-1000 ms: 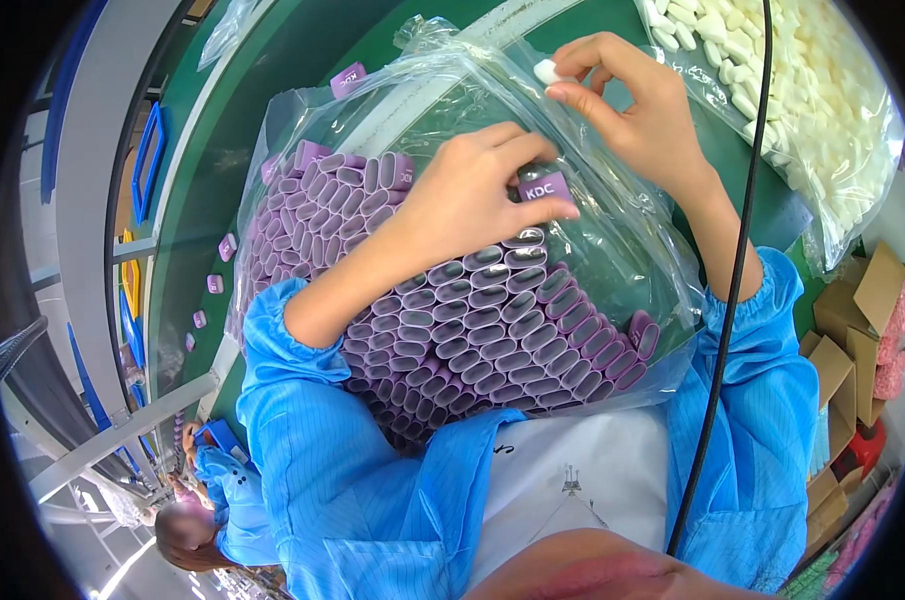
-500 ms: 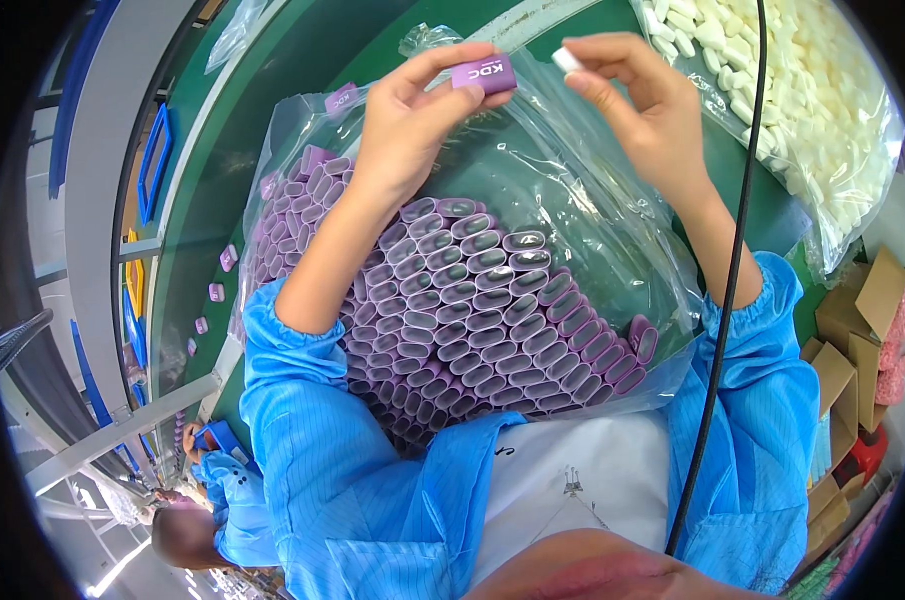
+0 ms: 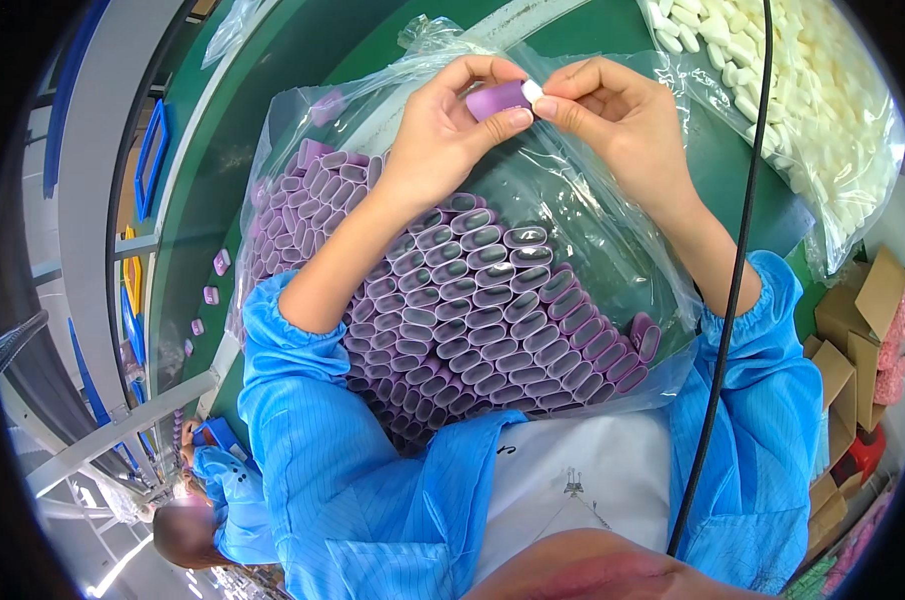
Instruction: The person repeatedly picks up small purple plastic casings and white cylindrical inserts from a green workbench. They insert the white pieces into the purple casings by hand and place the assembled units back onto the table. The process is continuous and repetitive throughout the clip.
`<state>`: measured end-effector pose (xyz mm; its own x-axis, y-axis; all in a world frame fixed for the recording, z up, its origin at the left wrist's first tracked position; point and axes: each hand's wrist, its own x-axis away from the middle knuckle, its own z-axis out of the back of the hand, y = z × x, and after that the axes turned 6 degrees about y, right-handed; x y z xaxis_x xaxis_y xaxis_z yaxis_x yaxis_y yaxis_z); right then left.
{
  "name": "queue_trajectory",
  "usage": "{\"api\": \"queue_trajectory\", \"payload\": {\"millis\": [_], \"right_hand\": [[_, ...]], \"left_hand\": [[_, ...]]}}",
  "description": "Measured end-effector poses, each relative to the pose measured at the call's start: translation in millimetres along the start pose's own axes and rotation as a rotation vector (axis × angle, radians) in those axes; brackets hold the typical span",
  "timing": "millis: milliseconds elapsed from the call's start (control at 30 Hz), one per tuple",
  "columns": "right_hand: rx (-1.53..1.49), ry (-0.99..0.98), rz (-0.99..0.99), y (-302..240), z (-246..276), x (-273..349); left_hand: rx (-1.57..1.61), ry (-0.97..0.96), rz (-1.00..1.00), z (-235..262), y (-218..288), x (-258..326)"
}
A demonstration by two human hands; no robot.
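Observation:
Between thumb and fingers, my left hand (image 3: 453, 125) holds a purple oval tube (image 3: 493, 99) on its side, its end turned to the right. My right hand (image 3: 613, 110) pinches a small white oval plug (image 3: 533, 92) at that end of the tube. The plug touches the tube's mouth; how deep it sits is hidden by my fingertips. Below my hands, many similar purple tubes (image 3: 493, 275) stand packed with their hollow ends up in a clear plastic bag (image 3: 613, 220).
A clear bag of white plugs (image 3: 823, 120) lies at the far right. Several purple pieces (image 3: 211, 295) sit spaced along the green belt (image 3: 198, 200) at left. A black cable (image 3: 738, 270) hangs across the right side. Cardboard boxes (image 3: 878, 295) stand at right; a co-worker in blue (image 3: 228, 500) is lower left.
My right hand has moved left and brought the white plug against the purple tube. My left hand has turned the tube and shifted slightly right. The pieces on the belt have moved slightly.

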<state>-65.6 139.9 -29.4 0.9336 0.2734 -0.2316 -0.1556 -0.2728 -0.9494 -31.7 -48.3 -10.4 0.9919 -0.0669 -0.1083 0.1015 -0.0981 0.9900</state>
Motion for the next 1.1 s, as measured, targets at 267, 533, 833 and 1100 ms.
{"api": "queue_trajectory", "payload": {"millis": [267, 533, 833, 1100], "right_hand": [[0.166, -0.031, 0.300, 2.9, 0.8, -5.4], [0.224, -0.052, 0.446, -2.7, 4.8, -4.9], [0.350, -0.044, 0.688, -8.5, 3.1, -3.7], [0.441, -0.040, 0.847, -9.1, -0.3, -2.7]], "left_hand": [[-0.129, 0.098, 0.005, -3.7, 10.6, 3.4], [-0.038, 0.107, -0.049, -3.6, 9.3, 5.3], [-0.070, 0.131, -0.147, -16.5, 15.5, 13.6], [-0.118, 0.113, -0.226, -16.1, 13.6, 15.4]]}}
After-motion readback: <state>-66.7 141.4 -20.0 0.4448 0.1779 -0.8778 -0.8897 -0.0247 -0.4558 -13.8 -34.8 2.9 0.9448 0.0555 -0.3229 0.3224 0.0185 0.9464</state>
